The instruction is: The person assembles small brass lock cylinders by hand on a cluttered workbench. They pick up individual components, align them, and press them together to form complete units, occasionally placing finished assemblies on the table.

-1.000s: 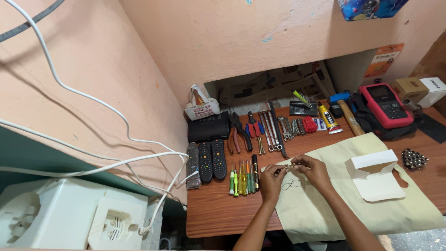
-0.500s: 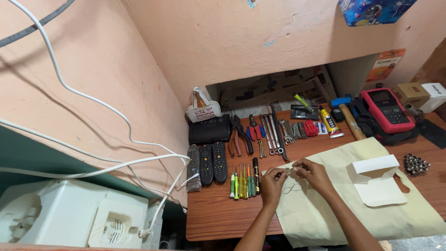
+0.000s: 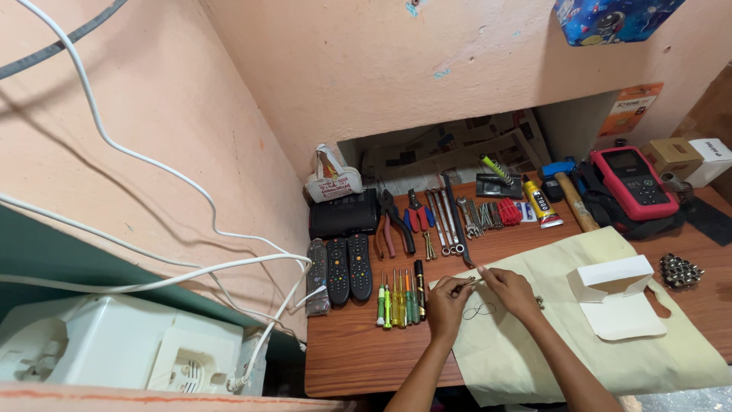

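Both hands — left hand (image 3: 444, 299), right hand (image 3: 509, 290) — pinch what seems a thin wire (image 3: 479, 308) over the cloth (image 3: 579, 355).

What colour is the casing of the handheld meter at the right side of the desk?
Red, around a black face: the meter shows best in the head view.

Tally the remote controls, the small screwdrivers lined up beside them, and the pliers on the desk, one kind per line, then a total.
Remote controls: 3
Small screwdrivers: 5, with green, yellow, orange and black handles, just left of the left hand
Pliers: 2, one with orange grips, one with black
Total: 10
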